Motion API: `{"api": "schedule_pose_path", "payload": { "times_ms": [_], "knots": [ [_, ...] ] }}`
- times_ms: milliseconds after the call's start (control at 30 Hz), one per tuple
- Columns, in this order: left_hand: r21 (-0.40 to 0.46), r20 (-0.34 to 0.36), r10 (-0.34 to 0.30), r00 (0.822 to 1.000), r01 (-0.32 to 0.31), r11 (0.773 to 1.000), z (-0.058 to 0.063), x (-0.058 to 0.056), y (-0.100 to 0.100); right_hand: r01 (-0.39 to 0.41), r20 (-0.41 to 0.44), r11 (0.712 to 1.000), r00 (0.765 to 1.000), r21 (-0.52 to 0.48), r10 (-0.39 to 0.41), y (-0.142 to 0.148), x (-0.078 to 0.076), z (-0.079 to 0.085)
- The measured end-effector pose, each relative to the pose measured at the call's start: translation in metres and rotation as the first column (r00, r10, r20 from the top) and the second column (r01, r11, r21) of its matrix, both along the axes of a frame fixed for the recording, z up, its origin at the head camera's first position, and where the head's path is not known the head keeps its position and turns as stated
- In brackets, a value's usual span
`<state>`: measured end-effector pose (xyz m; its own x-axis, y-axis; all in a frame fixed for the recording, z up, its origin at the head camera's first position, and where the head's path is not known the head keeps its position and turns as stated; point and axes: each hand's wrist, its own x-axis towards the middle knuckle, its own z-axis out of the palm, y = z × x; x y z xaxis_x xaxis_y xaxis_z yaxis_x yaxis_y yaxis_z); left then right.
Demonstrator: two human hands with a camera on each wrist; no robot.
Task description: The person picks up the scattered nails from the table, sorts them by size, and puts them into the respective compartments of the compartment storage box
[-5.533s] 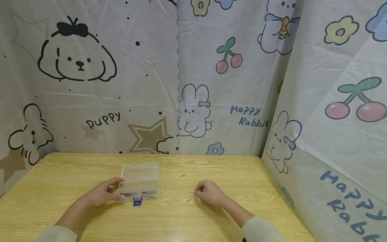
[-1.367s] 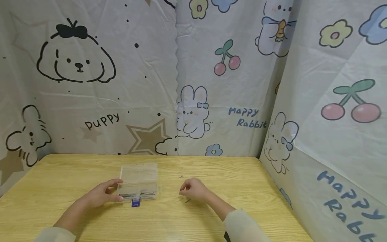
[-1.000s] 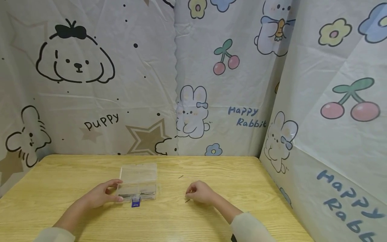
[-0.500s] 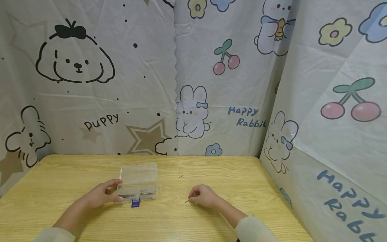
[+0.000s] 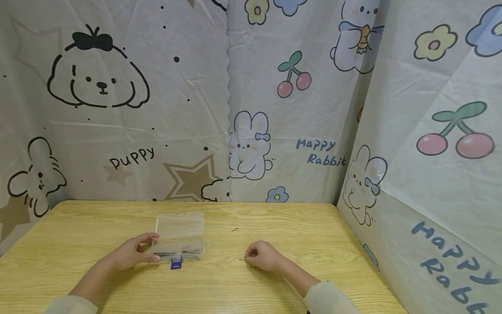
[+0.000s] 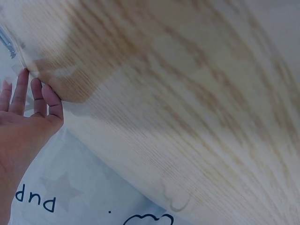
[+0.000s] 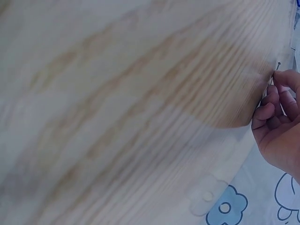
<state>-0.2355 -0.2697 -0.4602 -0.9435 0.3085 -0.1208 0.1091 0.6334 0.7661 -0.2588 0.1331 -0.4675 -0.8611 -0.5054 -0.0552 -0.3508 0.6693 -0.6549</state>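
Observation:
A clear plastic box (image 5: pixel 180 225) with several thin metal nails along its front part stands at the left of the table. My left hand (image 5: pixel 131 252) holds the box's left side, thumb near the front corner and fingers further back. To the right of the box, my right hand (image 5: pixel 263 255) pinches a small nail (image 5: pixel 241 260) between thumb and fingertips, low over the table. The right wrist view shows this nail's head (image 7: pixel 279 63) sticking out past the fingertips. Another nail (image 5: pixel 235 229) lies on the table behind the right hand.
A purple-blue latch (image 5: pixel 176 263) juts from the box's front edge. Light wood grain covers the table (image 5: pixel 298 222). Printed cloth (image 5: pixel 188 109) hangs behind the table and along its right side.
My right hand has moved right and towards me, and the nail that lay at the front is now between its fingertips, turned nearly level. My left hand stays on the box.

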Motion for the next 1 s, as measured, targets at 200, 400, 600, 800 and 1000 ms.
{"api": "schedule_pose_path", "payload": {
  "times_ms": [200,400,600,800,1000],
  "knots": [
    [-0.006,0.003,0.001,1.000,-0.001,1.000,0.001,-0.001,0.001,-0.003,-0.002,1.000,1.000,-0.005,0.003,0.000,0.001,0.000],
    [0.005,0.001,-0.015,1.000,0.015,1.000,0.004,0.002,0.001,0.010,0.002,1.000,1.000,-0.013,-0.010,0.001,-0.001,-0.002],
    [0.003,0.002,-0.013,1.000,0.013,1.000,0.004,0.002,0.001,0.011,-0.011,0.999,1.000,-0.035,-0.011,-0.003,-0.004,-0.002],
    [0.015,-0.010,-0.024,1.000,0.025,1.000,0.004,0.003,0.001,0.012,-0.030,1.000,0.999,-0.020,-0.012,-0.009,-0.004,0.001],
    [0.027,-0.018,-0.028,0.999,0.029,0.999,0.005,0.004,0.002,0.010,-0.047,1.000,0.999,-0.013,-0.011,-0.014,-0.006,0.003]
  ]
}}
